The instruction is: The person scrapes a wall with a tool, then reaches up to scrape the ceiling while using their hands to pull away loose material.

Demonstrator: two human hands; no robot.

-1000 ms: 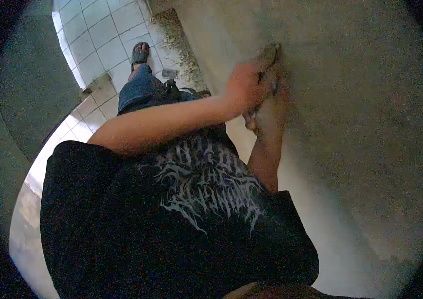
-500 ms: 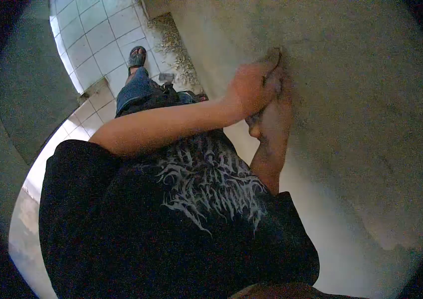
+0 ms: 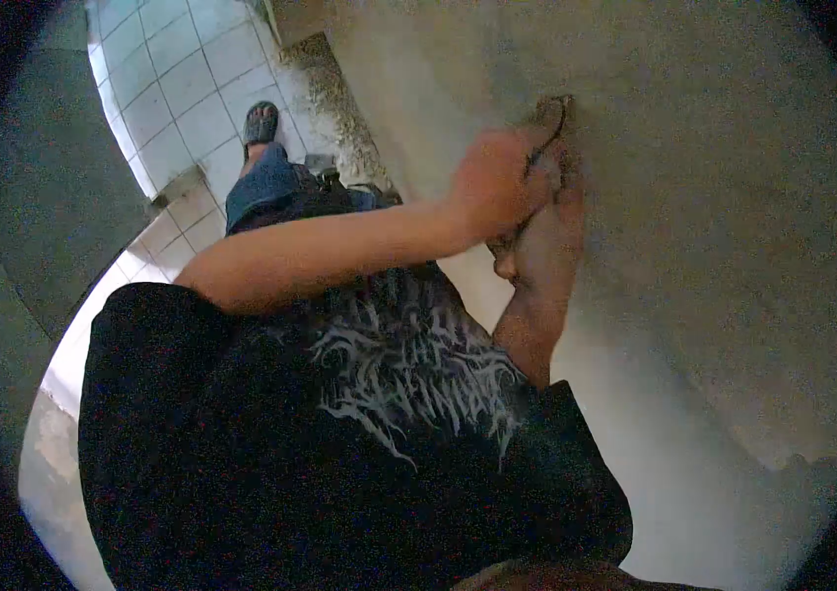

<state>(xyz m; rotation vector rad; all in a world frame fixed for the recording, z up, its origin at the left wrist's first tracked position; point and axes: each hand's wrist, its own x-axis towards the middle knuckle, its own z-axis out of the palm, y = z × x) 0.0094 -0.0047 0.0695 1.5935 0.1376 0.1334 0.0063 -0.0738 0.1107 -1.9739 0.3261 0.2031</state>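
Note:
Both my hands are close together against the grey plastered wall (image 3: 714,227). My left hand (image 3: 499,182) reaches across from the left, its fingers closed round a flat tool that looks like a trowel (image 3: 553,116). The tool's thin dark edge shows beyond the fingers, against the wall. My right hand (image 3: 554,212) comes up from below, closed on the same tool just behind the left hand. Motion blur and the overlapping hands hide most of the tool and its handle.
White floor tiles (image 3: 197,84) lie at the upper left, with a sandalled foot (image 3: 261,123) on them. Crumbly plaster droppings (image 3: 339,118) line the foot of the wall. A paler, smooth wall part (image 3: 635,433) shows at the lower right. My black T-shirt (image 3: 339,492) fills the lower middle.
The hands and the tool have shifted very slightly to the right along the wall. The floor and the foot sit a little further left and lower in view.

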